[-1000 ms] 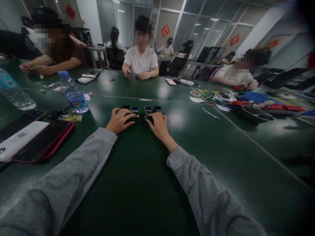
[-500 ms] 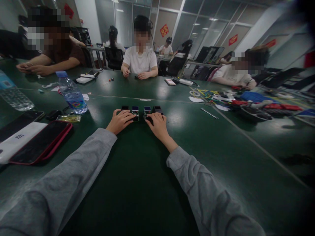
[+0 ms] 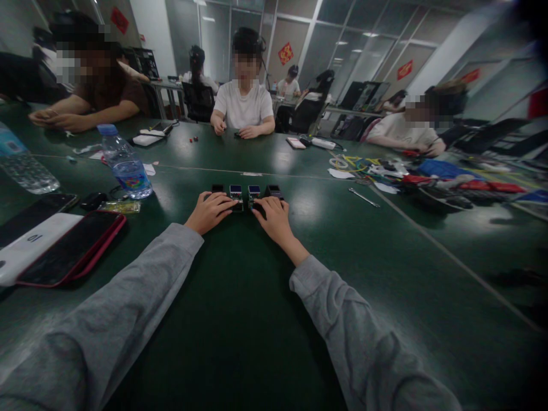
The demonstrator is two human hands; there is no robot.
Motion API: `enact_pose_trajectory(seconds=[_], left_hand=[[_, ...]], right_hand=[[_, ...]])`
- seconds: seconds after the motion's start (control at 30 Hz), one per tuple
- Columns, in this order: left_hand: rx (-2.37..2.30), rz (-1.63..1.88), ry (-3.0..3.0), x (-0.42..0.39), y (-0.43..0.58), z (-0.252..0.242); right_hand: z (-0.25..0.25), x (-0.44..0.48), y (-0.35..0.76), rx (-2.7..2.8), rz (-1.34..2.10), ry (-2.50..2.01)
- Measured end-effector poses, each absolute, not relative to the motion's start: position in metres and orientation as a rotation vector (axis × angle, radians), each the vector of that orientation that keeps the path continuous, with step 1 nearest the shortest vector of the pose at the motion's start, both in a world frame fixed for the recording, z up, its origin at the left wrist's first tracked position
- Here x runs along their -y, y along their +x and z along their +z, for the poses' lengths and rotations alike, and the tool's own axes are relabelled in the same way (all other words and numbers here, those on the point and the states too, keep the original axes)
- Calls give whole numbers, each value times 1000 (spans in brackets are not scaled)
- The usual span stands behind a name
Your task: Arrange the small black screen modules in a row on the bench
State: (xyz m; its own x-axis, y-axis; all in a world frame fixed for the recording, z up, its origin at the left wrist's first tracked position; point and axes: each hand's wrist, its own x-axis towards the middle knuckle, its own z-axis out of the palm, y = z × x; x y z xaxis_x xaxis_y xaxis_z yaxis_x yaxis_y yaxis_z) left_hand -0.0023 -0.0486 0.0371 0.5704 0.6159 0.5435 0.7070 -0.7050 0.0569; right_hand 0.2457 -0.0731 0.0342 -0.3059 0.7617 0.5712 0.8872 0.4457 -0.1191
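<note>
Several small black boxes with blue tops (image 3: 235,190) stand in a row on the dark green table (image 3: 240,297). My left hand (image 3: 209,211) rests on the left part of the row, fingers curled over a box. My right hand (image 3: 274,218) rests on the right part of the row, fingers bent down onto a box (image 3: 254,190). The two middle boxes stand close together between my fingertips. Both arms wear grey sleeves. What lies under my palms is hidden.
A water bottle (image 3: 124,162) stands at the left, with a second bottle (image 3: 23,165) lying further left. Phones in red and white cases (image 3: 55,245) lie at the near left. Cables, tools and a metal wrench (image 3: 363,197) lie at the right. Several people sit around the table.
My two hands have drawn slightly closer together, narrowing the gap between the two middle boxes. The view has shifted a little.
</note>
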Motion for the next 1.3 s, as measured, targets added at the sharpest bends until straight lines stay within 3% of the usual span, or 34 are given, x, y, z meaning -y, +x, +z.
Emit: enact_pose_trajectory(seconds=[0.33,0.47,0.77,1.3], left_hand=[[1324,-1114,-2513,51,-3,41],[1314,-1179,-2564,45,-7,35],[1193,-983,-2650,49,-4,38],[1093,-847,-2584,49,-4,37]], right_hand=[[27,65,252,1776,-328,-1543],[15,54,260,1739,-191,-1619],[12,55,259,1774,-121,-1569],[37,77,244,2118,-339,-1383]])
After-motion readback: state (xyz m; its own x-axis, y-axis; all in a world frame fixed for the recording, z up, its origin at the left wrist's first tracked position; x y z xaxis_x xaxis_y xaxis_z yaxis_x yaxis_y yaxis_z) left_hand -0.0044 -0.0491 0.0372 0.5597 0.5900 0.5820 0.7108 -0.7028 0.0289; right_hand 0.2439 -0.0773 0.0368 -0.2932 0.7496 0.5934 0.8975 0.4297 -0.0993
